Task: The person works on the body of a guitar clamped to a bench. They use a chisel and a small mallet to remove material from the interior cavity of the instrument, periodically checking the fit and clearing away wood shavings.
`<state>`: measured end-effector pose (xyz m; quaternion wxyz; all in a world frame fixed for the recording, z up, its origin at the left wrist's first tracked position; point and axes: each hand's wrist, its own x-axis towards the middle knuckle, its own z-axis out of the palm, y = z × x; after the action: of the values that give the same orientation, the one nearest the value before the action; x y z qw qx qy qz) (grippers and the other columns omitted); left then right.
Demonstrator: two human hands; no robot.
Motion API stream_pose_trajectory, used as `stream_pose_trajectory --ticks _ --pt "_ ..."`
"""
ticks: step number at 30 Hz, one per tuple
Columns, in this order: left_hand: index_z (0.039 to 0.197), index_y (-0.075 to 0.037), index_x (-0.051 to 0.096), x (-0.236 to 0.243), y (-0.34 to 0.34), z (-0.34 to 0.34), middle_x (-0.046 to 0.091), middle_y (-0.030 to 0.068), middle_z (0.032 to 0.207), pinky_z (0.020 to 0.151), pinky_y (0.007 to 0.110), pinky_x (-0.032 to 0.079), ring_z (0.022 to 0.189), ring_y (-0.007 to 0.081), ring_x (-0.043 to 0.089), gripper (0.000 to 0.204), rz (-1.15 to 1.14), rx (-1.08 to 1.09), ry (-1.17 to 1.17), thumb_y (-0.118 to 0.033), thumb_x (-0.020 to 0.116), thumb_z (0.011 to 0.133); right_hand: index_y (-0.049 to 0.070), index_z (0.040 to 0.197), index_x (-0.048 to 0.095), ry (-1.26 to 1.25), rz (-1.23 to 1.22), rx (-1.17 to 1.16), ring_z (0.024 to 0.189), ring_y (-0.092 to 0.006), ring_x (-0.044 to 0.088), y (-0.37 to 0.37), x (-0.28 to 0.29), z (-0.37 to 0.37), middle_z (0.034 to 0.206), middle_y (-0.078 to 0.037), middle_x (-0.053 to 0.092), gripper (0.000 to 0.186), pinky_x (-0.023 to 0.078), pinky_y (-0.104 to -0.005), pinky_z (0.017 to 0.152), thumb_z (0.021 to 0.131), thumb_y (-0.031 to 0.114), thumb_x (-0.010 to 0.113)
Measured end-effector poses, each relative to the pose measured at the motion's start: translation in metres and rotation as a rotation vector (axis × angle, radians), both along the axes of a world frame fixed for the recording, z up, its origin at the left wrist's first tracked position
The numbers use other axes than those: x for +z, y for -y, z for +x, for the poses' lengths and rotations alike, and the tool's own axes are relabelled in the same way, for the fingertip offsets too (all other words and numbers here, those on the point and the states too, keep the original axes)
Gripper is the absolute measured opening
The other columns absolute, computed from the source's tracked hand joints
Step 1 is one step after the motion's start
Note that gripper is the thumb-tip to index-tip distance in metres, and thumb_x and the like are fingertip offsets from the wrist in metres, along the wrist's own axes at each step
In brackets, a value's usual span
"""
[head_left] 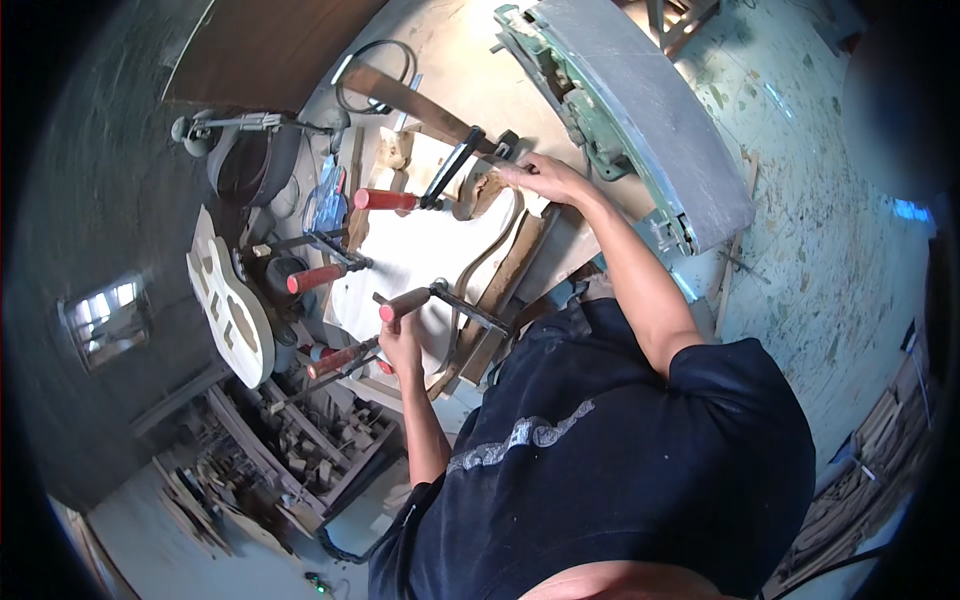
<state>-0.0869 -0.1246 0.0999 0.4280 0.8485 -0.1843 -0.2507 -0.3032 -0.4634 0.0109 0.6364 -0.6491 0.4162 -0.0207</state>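
Observation:
A pale, guitar-shaped wooden body lies on the bench, partly washed out by glare. Red-handled bar clamps stand around it, one clamp reaching across its far end. My left hand is closed around the red handle of the near clamp, whose bar runs to the body's near right edge. At the far right end, my right hand grips the body's edge, fingers bent over the wood beside a dark clamp jaw. Its fingertips are partly hidden. Another red-handled clamp sits at the left side.
A second pale guitar body with cut-outs stands upright at the left. Beyond my right arm is a green machine with a long grey top. Wood offcuts fill a rack at lower left. A brown board stands at the back.

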Motion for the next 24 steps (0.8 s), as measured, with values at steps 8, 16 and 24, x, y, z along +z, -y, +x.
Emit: stream_pose_trajectory --ticks 8,16,24 --pt "0.109 -0.002 0.071 0.003 0.006 -0.020 0.066 0.0210 0.107 0.092 0.043 0.048 0.102 0.0368 0.063 0.032 0.296 -0.222 0.348 -0.020 0.069 0.083 -0.002 0.130 0.054 -0.149 -0.203 0.096 0.121 -0.0355 0.059 -0.005 0.032 0.007 0.128 -0.025 0.061 0.092 0.045 -0.0406 0.102 0.062 0.054 0.085" --pt "0.122 -0.005 0.065 0.003 -0.008 -0.032 0.056 0.0192 0.130 0.103 0.045 0.042 0.121 0.0372 0.051 0.041 0.222 -0.385 0.458 -0.013 0.069 0.082 0.000 0.135 0.052 -0.131 -0.134 0.070 0.122 -0.0352 0.058 -0.011 0.029 0.005 0.132 -0.026 0.059 0.100 0.043 -0.0399 0.105 0.059 0.056 0.085" --pt "0.133 -0.006 0.060 -0.002 -0.036 -0.036 0.037 0.0217 0.154 0.117 0.043 0.029 0.144 0.0375 0.033 0.049 0.179 -0.482 0.384 -0.013 0.067 0.085 -0.001 0.138 0.048 0.133 -0.297 -0.472 0.116 -0.0349 0.062 -0.064 0.009 -0.041 0.124 -0.028 0.060 0.073 0.049 -0.0399 0.095 0.088 0.049 0.068"
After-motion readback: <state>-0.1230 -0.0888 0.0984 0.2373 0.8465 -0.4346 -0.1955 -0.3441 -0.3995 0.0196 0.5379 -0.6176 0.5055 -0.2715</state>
